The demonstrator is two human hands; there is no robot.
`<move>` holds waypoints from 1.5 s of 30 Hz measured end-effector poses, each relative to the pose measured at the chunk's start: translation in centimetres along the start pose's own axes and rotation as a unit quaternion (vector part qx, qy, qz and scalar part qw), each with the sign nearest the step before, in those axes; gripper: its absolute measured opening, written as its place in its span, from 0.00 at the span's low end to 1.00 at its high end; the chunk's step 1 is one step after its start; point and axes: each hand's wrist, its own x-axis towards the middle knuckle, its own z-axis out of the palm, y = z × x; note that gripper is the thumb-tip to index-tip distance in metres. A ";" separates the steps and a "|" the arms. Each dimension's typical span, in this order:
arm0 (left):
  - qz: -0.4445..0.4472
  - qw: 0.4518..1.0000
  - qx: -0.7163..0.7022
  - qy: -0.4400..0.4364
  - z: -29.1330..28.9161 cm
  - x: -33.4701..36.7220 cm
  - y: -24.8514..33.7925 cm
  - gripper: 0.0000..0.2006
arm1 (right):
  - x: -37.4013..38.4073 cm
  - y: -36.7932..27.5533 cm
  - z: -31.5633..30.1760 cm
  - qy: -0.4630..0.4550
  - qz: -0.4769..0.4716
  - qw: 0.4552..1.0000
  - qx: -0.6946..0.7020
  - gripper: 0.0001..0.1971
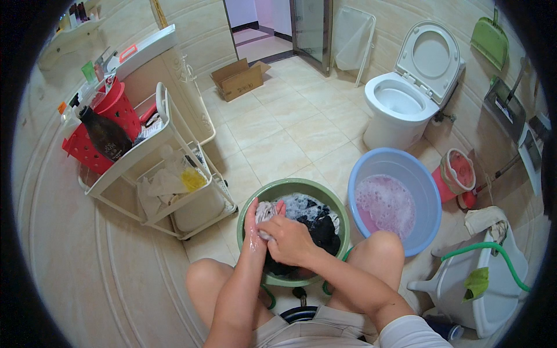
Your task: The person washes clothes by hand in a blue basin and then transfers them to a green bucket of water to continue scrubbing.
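Observation:
A green basin (346, 235) stands between my knees, holding dark wet clothes (325, 233) and white suds (295, 204). Over its left side my left hand (253, 227) has a light grey-white cloth (264, 211) between its fingers and thumb. My right hand (288, 239) is closed on the same cloth at the left palm, its fingers curled. Suds run down my left wrist. The cloth's lower part is hidden behind my hands.
Right of the green basin sits a blue basin (426, 232) of foamy pinkish water. A white trolley (152, 223) stands left, a toilet (394, 119) and an open cardboard box (241, 87) farther off. At the right are a pink bucket (445, 187), a white plastic stool (493, 284) and a green hose (473, 246).

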 end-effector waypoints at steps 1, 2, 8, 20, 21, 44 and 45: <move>-0.033 0.999 -0.021 0.016 -0.2 0.6 0.2 0.28 | -0.3 -0.6 -0.3 -0.005 -0.024 1.000 0.001 0.15; -0.033 0.999 -0.022 0.016 -1.1 1.3 0.4 0.28 | -0.6 -1.2 -0.5 -0.009 -0.049 0.999 0.003 0.15; -0.037 0.986 -0.009 -0.164 -5.8 3.1 -2.1 0.16 | -0.6 2.4 2.8 0.057 -0.063 0.994 -0.073 0.11; -0.059 0.972 0.060 -0.221 -4.9 1.9 1.0 0.16 | 0.3 -1.3 2.4 0.067 -0.081 0.991 -0.087 0.09; -0.096 0.949 0.039 -0.297 -5.7 2.9 0.4 0.16 | 0.0 1.0 3.3 0.101 -0.056 0.991 -0.066 0.08; 0.344 0.626 0.696 -0.072 0.2 -2.8 -4.8 0.26 | 3.3 6.0 -0.9 -0.084 0.219 0.923 0.304 0.23; 0.343 0.630 0.693 -0.074 0.6 -2.9 -5.0 0.26 | 3.0 6.4 -1.0 -0.043 0.221 0.938 0.264 0.21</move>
